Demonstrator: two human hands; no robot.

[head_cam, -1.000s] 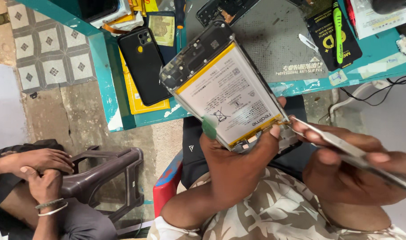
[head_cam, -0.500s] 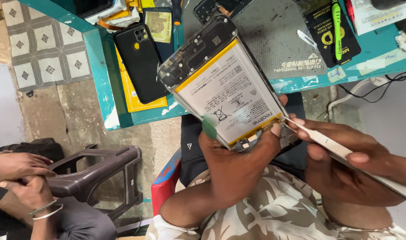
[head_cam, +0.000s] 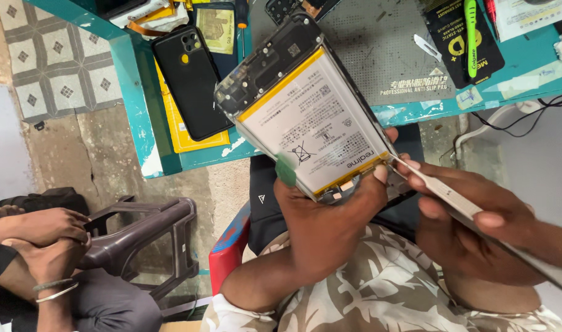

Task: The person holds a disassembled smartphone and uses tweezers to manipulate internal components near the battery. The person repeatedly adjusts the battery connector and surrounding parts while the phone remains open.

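Observation:
My left hand (head_cam: 330, 224) grips the lower end of an opened phone (head_cam: 305, 110), held back-side up with its white battery (head_cam: 314, 126) exposed and a green pull tab near my thumb. My right hand (head_cam: 477, 227) holds metal tweezers (head_cam: 440, 190), their tip touching the phone's lower right corner beside the battery. Both hands are above my lap, just in front of the teal workbench edge (head_cam: 170, 163).
On the bench lie a black phone (head_cam: 192, 80) on a yellow pad, a grey anti-slip mat (head_cam: 379, 55), a black packet with a green tool (head_cam: 468, 37) and a scalpel blade. Another person's hands (head_cam: 44, 237) rest at lower left beside a dark plastic stool (head_cam: 145, 237).
The tweezers' tip has moved in to the phone's lower right corner. The phone has tilted slightly. The other person's hands shifted a little at lower left.

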